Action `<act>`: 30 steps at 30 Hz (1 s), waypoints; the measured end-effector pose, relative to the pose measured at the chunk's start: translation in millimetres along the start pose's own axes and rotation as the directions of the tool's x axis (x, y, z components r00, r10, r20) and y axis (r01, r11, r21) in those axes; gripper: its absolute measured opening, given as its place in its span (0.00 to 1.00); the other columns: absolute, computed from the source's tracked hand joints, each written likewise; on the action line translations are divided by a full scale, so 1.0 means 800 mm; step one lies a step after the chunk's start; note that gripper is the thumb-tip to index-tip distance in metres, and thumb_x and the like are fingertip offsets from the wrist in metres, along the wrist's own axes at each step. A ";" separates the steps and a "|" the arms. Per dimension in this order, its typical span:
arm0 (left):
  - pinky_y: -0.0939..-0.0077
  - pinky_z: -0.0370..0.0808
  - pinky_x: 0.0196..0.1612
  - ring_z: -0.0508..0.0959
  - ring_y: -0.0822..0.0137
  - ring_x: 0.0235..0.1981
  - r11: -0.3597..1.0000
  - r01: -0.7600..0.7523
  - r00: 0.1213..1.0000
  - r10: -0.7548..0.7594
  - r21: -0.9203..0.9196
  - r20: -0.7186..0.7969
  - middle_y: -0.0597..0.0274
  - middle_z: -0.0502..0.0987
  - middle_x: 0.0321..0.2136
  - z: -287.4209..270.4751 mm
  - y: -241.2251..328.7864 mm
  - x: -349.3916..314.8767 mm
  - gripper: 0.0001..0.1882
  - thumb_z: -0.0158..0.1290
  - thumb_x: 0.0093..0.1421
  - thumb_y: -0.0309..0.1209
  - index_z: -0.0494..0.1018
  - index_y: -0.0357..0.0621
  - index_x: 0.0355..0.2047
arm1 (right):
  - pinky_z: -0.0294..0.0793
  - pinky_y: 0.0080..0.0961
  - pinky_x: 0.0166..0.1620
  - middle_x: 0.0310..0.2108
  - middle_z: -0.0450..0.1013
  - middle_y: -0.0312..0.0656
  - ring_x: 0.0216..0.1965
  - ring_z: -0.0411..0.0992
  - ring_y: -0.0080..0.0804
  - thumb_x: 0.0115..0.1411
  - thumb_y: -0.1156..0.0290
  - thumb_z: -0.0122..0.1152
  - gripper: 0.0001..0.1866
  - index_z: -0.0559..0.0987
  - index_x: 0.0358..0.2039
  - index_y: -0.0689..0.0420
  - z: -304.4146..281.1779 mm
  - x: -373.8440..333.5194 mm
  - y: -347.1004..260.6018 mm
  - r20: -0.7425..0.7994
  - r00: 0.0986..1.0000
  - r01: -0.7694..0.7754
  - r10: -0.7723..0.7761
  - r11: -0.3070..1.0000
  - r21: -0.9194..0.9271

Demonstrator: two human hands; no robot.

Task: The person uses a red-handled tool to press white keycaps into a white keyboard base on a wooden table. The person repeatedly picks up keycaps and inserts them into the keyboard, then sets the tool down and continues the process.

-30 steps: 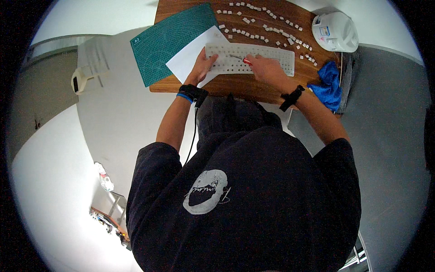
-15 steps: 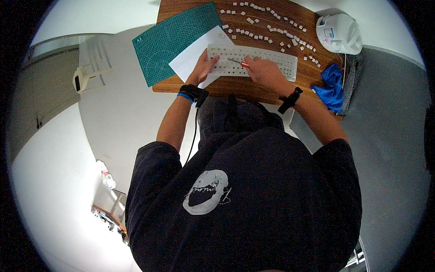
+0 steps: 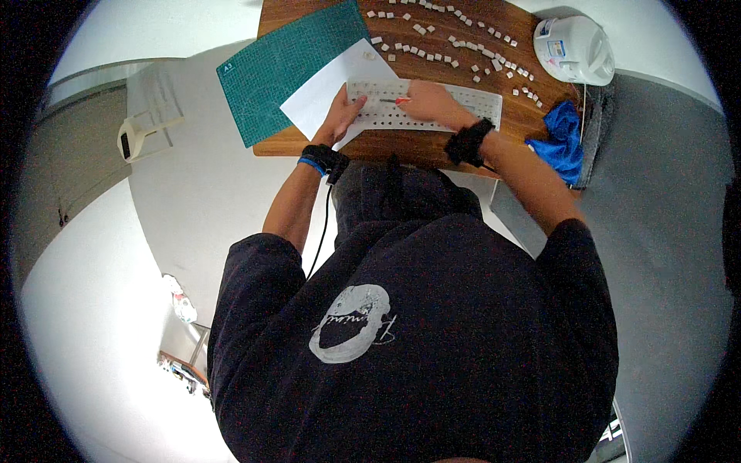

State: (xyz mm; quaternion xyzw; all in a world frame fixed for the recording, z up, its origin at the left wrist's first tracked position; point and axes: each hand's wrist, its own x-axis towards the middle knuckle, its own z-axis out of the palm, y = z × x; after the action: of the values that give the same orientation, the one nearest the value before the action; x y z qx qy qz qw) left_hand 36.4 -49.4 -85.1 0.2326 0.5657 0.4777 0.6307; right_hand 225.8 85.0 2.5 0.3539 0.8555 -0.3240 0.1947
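Observation:
A white keyboard (image 3: 377, 118) with its keycaps off lies near the table's front edge, its left end over a sheet of white paper (image 3: 312, 102). My left hand (image 3: 340, 116) grips that left end, thumb on top. My right hand (image 3: 434, 104) is closed round a red-handled screwdriver (image 3: 401, 101) above the middle of the keyboard. The thin shaft points left, toward my left thumb. Whether the tip touches the keyboard is too small to tell. Beyond the keyboard, loose white keycaps (image 3: 421, 53) are spread in rough rows.
A green cutting mat (image 3: 282, 73) lies under the paper at the left of the wooden table (image 3: 270, 145). At the far right stands a white rounded appliance (image 3: 567, 50). Nearer, a crumpled blue cloth (image 3: 563, 147) hangs at the right edge. A black cable (image 3: 320, 231) runs down from my left wrist.
My right hand and the screwdriver have moved left along the keyboard, and the wrist has turned. My left hand keeps its hold. The whole view has shifted slightly.

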 end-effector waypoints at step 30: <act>0.65 0.76 0.53 0.75 0.61 0.53 1.000 0.008 1.000 -0.008 -0.021 0.011 0.54 0.72 0.55 -0.015 -0.038 0.031 0.33 0.57 0.64 0.33 0.57 0.36 0.64 | 0.74 0.49 0.42 0.34 0.77 0.55 0.39 0.76 0.54 0.61 0.55 0.59 0.19 0.72 0.42 0.58 -0.027 -0.062 -0.001 -0.089 0.990 -0.117 0.111 0.991 -0.063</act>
State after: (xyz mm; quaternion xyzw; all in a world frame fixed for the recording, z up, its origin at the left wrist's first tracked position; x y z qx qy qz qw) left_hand 32.8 -43.8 -125.8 0.2262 0.5580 0.4799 0.6381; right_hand 256.4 75.5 46.6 0.4089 0.8520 -0.2675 0.1880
